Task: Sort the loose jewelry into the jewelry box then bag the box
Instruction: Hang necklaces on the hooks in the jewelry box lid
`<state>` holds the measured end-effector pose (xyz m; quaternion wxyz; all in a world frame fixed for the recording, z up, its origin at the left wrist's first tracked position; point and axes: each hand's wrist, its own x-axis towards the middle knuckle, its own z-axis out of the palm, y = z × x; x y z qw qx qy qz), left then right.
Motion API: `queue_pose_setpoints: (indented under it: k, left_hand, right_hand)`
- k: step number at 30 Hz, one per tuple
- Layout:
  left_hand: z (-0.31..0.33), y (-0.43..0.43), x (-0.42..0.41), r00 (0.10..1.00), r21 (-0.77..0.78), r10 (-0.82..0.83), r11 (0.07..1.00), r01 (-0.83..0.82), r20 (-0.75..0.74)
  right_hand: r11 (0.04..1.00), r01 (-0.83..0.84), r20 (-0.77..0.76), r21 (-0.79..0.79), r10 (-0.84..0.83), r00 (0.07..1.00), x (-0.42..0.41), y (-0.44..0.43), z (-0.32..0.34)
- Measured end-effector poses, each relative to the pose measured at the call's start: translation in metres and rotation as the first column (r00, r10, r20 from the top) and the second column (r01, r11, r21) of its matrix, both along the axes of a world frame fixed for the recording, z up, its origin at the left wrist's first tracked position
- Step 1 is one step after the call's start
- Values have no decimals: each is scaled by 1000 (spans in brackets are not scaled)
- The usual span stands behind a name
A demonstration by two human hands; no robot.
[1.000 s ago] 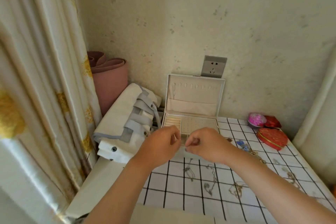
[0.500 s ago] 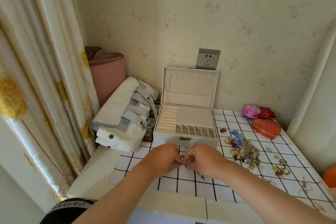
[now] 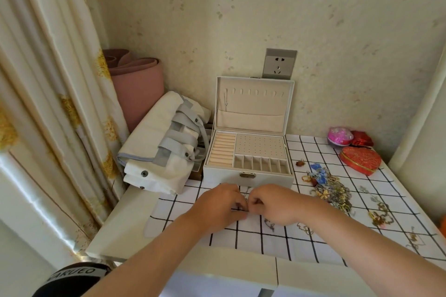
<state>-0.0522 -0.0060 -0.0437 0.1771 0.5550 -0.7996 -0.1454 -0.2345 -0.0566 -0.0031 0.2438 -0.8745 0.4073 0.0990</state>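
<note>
A white jewelry box [image 3: 248,177] stands open against the wall, lid upright, with one thin chain hanging at the lid's left hook. Just in front of it my left hand [image 3: 220,205] and my right hand [image 3: 275,204] meet fingertip to fingertip, both pinched on a thin necklace [image 3: 245,196] held between them above the checked cloth [image 3: 301,241]. A pile of loose jewelry [image 3: 325,187] lies to the right of the box, and several more chains [image 3: 269,223] are scattered on the cloth. A white bag with grey straps [image 3: 164,144] lies folded left of the box.
A red heart-shaped box [image 3: 360,159], a pink round case [image 3: 339,136] and a small red case [image 3: 362,139] sit at the back right. A rolled pink mat [image 3: 137,82] leans in the left corner beside the curtain [image 3: 48,94]. A wall socket [image 3: 280,64] is above the box.
Both hands have come down from in front of the open box to just above the cloth, staying pinched together on the necklace. The camera has tilted down and the box now shows in full.
</note>
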Motion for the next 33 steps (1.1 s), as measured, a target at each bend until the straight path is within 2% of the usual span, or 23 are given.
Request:
queue_pose_setpoints:
  k: [2,5,8,10,13,15,20,25,30,33]
  left_hand:
    - [2,-1,-4,990,14,47,999,-46,-136]
    - [10,-5,-6,917,41,112,994,-104,-384]
    - [23,-10,-5,841,93,190,982,-166,-506]
    - [29,-13,-5,770,146,234,972,-183,-593]
    - [38,-12,-8,626,252,269,961,-117,-732]
    - [43,-13,-6,590,287,292,952,-105,-753]
    - [47,-13,0,672,249,269,960,-130,-690]
    - [49,-13,-1,637,200,249,968,-150,-730]
    - [46,-14,7,659,224,253,966,-130,-708]
    - [48,-15,12,644,278,278,955,-104,-713]
  right_hand:
    - [998,55,134,42,-61,989,0,-4,8]
    - [991,110,297,77,-128,946,1,-6,21]
    - [978,175,409,113,-206,889,0,-8,24]
    - [970,204,470,134,-243,849,1,-10,25]
    - [959,228,537,169,-284,795,5,-11,31]
    - [958,232,555,169,-287,781,6,-12,34]
    - [958,220,570,186,-288,769,10,-12,39]
    - [957,208,615,201,-289,734,13,-12,40]
    - [965,210,589,158,-263,764,14,-15,38]
    - [948,199,632,250,-315,708,15,-13,38]
